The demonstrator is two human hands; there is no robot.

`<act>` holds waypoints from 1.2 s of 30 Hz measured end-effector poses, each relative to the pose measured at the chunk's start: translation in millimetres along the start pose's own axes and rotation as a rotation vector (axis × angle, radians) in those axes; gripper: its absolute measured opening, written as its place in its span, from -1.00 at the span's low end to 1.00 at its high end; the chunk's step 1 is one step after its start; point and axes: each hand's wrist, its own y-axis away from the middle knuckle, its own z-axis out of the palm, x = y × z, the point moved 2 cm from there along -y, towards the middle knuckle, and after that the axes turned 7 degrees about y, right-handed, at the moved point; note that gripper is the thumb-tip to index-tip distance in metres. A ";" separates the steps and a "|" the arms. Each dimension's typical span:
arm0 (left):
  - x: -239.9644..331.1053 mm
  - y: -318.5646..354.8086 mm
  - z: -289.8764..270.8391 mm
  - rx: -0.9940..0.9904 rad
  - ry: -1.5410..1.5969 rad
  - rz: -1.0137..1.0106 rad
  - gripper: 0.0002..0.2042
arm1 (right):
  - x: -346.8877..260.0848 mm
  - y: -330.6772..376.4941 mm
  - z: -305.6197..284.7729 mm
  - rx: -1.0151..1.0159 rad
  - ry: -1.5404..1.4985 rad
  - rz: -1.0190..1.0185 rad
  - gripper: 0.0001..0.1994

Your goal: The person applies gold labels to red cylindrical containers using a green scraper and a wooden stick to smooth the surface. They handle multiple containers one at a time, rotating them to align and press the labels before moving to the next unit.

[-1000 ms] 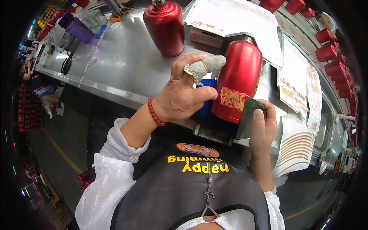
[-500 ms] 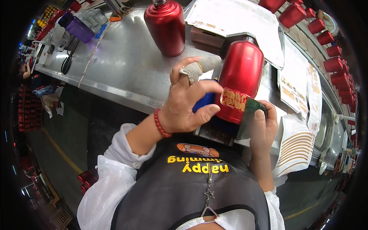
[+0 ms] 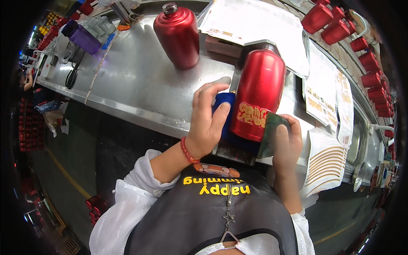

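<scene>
A glossy red bottle [image 3: 261,80] with a clear glass neck lies tilted in a jig with blue padding [image 3: 225,101], its neck away from me. Gold ornamental lettering [image 3: 250,114] runs around its lower part. My right hand [image 3: 287,142] grips a dark green flat scraper [image 3: 268,134], whose edge lies against the bottle beside the gold pattern. To the left of the bottle, my left hand [image 3: 208,114] is at the blue padding, thumb and fingers apart, apparently holding nothing. Pale covers sit on some of its fingertips, partly hidden.
Another red bottle [image 3: 177,38] stands on the metal table [image 3: 131,72]. White printed sheets [image 3: 255,21] lie beyond the jig, and a sheet of brown curved strips [image 3: 325,159] is at the right. Scissors [image 3: 74,70] and a purple bottle [image 3: 83,37] are far left. Several red bottles [image 3: 316,18] line the right.
My left hand has drawn back from the bottle's gold pattern to the blue padding, turning more upright. My right hand keeps the scraper at the bottle's right side. The whole view has shifted slightly.
</scene>
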 end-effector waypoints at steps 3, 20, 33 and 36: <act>23.7 25.6 -0.5 -0.162 -0.432 0.437 -0.61 | -0.4 1.7 -0.9 -0.034 -0.001 0.017 -0.73; 3.6 19.4 -0.7 -0.186 -0.616 0.414 -0.36 | -12.7 1.4 1.1 0.010 -0.024 -0.013 -0.74; 5.4 12.4 -6.8 -0.213 -0.497 0.352 -0.25 | -60.2 -17.4 13.3 -0.022 0.252 -0.101 -0.76; 5.7 11.8 -7.1 -0.212 -0.518 0.399 -0.29 | -62.5 -14.2 14.5 0.005 0.261 0.009 -0.74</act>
